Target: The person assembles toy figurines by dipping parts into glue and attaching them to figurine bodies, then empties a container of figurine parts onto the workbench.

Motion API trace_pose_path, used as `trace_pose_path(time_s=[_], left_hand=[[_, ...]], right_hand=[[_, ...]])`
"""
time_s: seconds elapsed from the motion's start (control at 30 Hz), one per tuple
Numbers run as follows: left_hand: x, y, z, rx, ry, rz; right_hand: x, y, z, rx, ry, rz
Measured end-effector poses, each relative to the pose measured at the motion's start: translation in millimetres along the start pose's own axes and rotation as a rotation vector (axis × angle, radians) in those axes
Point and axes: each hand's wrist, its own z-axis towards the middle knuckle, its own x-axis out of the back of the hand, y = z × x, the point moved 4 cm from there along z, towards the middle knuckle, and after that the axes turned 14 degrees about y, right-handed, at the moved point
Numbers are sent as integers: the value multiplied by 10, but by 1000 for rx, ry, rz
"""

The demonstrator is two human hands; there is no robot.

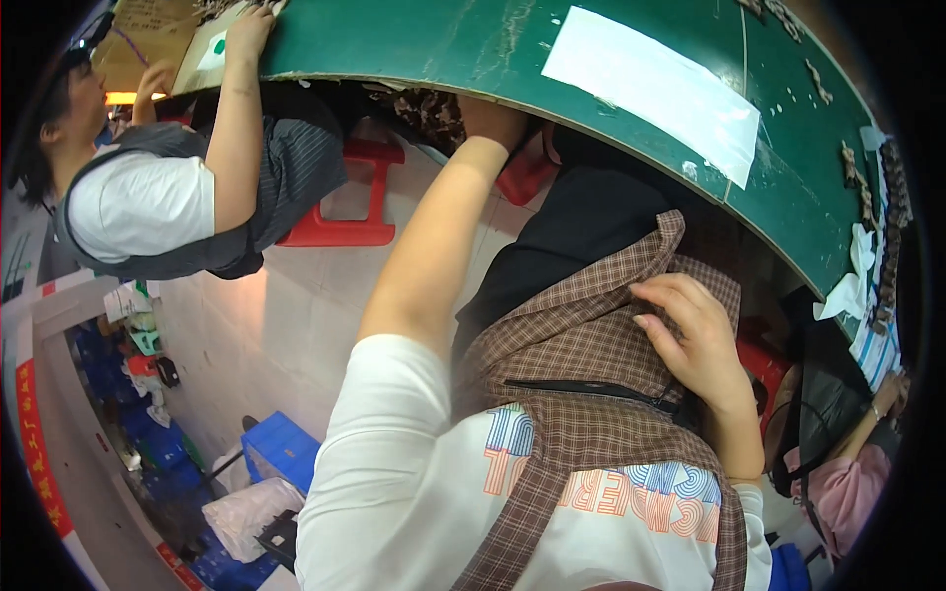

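My left forearm stretches forward, and my left hand [493,122] is in shadow under the table's front edge. Its fingers are hidden there, beside a heap of small brown pieces [431,113] whose kind I cannot make out. My right hand [687,330] hovers over my lap, close to the brown checked apron [581,330] I wear. Its thumb and fingers are bent but apart, with nothing seen between them. The apron has a dark zip [591,387] across it, and one fold of its cloth stands up near my right fingertips.
The green table [414,44] bears a white sheet [650,94] and brown twisted strands [892,227] at the right. On the left a co-worker [148,212] sits by a red stool [360,202]; another person's pink sleeve [843,502] shows at right. A blue crate [279,451] stands behind.
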Motion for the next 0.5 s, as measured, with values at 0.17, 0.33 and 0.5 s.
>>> trace_pose_path(time_s=[0.17,0.33,0.5], left_hand=[[-164,-3,-30,156,-106,-9],[-262,-408,-81,164,-66,270],[659,387,-398,290,120,-94]], right_hand=[[-37,19,-88,-8,-54,-48],[-197,-30,-152,-101,-130,-58],[-230,-216,-185,-87,-169,-202]])
